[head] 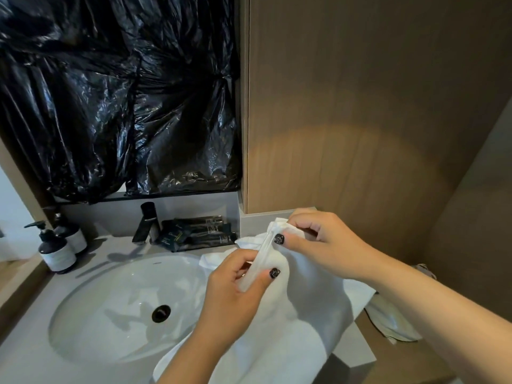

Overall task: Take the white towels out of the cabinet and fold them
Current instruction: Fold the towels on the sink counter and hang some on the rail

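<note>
Two hands hold the edge of a white towel

In the lower middle of the head view, the left hand [243,275] and right hand [318,234] both pinch the white towel [304,306], draped beside the sink [91,306]. Match the corners evenly, I think, then fold it flat.

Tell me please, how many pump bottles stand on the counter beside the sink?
2. Both stand at the left of the sink: the front pump bottle nearer the camera, the rear pump bottle just behind it, close to the wall. None other shows, though the image edge may hide more.
</note>
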Tool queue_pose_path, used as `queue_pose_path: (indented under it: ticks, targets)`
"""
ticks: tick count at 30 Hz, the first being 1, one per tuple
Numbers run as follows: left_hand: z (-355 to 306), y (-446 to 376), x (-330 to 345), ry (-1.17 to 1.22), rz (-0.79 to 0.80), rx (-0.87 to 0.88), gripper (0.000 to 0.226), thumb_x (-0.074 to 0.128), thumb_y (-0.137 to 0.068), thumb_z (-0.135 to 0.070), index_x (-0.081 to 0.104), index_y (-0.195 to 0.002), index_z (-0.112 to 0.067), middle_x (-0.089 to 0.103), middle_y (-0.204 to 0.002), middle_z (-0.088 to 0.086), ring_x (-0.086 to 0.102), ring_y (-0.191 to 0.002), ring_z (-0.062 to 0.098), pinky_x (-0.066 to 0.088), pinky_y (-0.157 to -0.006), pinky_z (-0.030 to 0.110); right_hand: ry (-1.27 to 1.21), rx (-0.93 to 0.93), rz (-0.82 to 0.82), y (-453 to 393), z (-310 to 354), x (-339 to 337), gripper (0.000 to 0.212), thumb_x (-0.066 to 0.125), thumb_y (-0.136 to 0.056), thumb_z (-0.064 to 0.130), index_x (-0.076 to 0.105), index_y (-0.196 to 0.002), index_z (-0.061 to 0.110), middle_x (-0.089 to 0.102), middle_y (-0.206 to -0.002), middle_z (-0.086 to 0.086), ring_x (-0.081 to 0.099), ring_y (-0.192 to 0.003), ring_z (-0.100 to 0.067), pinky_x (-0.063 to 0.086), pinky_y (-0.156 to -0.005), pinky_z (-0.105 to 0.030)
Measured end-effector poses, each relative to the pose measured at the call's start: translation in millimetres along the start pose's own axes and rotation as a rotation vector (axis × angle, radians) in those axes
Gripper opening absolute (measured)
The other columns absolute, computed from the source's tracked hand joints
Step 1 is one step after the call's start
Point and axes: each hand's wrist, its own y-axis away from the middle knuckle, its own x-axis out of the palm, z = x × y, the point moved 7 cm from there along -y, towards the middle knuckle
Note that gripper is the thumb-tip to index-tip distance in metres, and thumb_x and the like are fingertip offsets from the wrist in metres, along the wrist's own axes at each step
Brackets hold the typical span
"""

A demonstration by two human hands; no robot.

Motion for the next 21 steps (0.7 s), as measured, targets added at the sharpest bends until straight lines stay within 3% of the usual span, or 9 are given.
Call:
queue_pose_path:
  ticks: [3,6,9,12,17,21]
  targets:
    - [14.9,2.6,2.4,0.07,-0.016,-0.074,0.04,0.077,-0.072,-0.044,0.05,-0.101,-0.049,0.066,-0.102,-0.016,0.067,-0.094,0.01,0.053,-0.076,0.022,0.033,-0.009,-0.089,2.4,-1.6,-2.7,0.04,0.063,-0.095,0.019,0.052,-0.065,-0.006,0.049,-0.071,-0.015,0.044,-0.066,-0.021,0.033,-0.062,-0.032]
    - [24.7,7.6,2.1,-0.12,0.015,-0.043,0.041,0.071,-0.071,-0.058,0.045,-0.101,-0.047,0.063,-0.101,-0.02,0.064,-0.092,0.006,0.054,-0.074,0.03,0.034,-0.027,-0.175,2.1,-1.2,-13.1,0.042,0.064,-0.094,0.017,0.045,-0.057,0.007,0.048,-0.068,-0.01,0.043,-0.062,-0.02,0.033,-0.061,-0.03]
    - [36.5,12.7,4.2,-0.274,0.094,-0.015,0.04,0.065,-0.074,-0.067,0.048,-0.101,-0.044,0.063,-0.099,-0.022,0.061,-0.088,0.004,0.053,-0.071,0.033,0.044,-0.047,-0.247,3.6,-2.4,-28.6,0.044,0.064,-0.094,0.016,0.043,-0.058,0.002,0.044,-0.067,-0.004,0.041,-0.061,-0.02,0.032,-0.06,-0.031]
    - [47.9,17.8,7.0,-0.379,0.146,0.006,0.041,0.061,-0.076,-0.071,0.055,-0.098,-0.037,0.061,-0.094,-0.017,0.059,-0.087,0.005,0.052,-0.074,0.031,0.085,-0.052,-0.286,5.8,-6.1,-43.8,0.043,0.064,-0.094,0.016,0.045,-0.061,-0.006,0.047,-0.069,-0.012,0.042,-0.062,-0.023,0.031,-0.06,-0.03]
    - [80.7,30.7,8.5,-0.371,0.367,-0.072,0.031,0.074,-0.072,-0.059,0.074,-0.097,-0.04,0.062,-0.106,-0.024,0.059,-0.101,-0.003,0.049,-0.085,0.022,0.126,-0.03,-0.394,14.2,-21.0,-71.6,0.047,0.066,-0.092,0.014,0.038,-0.056,0.024,0.05,-0.07,-0.012,0.047,-0.064,-0.026,0.033,-0.06,-0.031]
    - [108.2,43.3,-4.3,-0.447,0.463,-0.19,0.034,0.077,-0.065,-0.061,0.077,-0.082,-0.031,0.061,-0.095,-0.014,0.061,-0.083,0.001,0.049,-0.072,0.023,0.117,0.062,-0.431,28.8,-53.7,-92.0,0.041,0.064,-0.093,0.015,0.046,-0.057,0.022,0.051,-0.072,-0.012,0.047,-0.066,-0.027,0.034,-0.061,-0.031]
